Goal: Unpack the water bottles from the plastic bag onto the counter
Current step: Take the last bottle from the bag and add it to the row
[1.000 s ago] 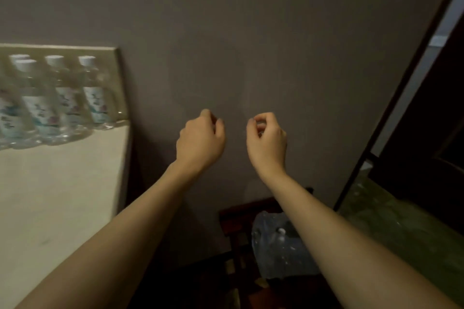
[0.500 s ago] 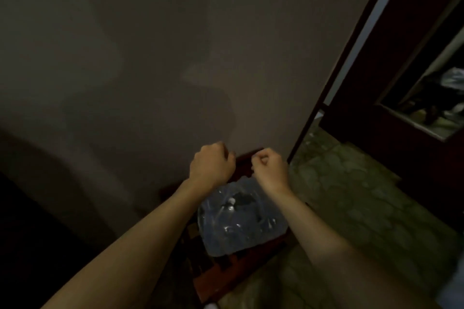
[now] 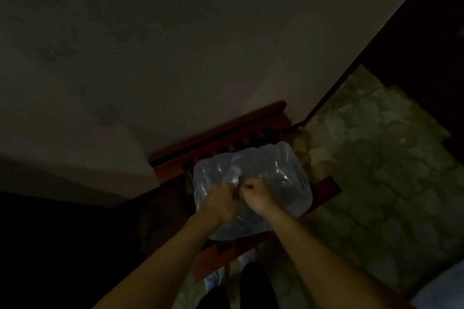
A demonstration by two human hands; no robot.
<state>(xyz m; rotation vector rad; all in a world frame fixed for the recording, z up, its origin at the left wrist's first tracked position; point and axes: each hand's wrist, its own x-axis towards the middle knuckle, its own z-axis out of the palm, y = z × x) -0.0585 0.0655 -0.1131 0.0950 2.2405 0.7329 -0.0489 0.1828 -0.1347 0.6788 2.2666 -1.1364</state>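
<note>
Both fists lowered onto plastic bag [image 3: 253, 183], lower centre: left hand [image 3: 221, 202], right hand [image 3: 257, 195] pinching its thin, slippery film. Bottles inside judged heavy; lifted by necks.

Dim light. Plastic bag [image 3: 253, 183] fills most of the wooden chair [image 3: 226, 138] seat; both hands meet at its top centre, left hand [image 3: 221, 199] and right hand [image 3: 256, 195] almost touching, so no gap between them. Wall [image 3: 175, 57] close behind the chair back blocks the far side. Dark mass at the left, detail unreadable. Open tiled floor [image 3: 376, 170] to the right gives free passage. Dark door frame [image 3: 351, 78] bounds that floor at the far right
</note>
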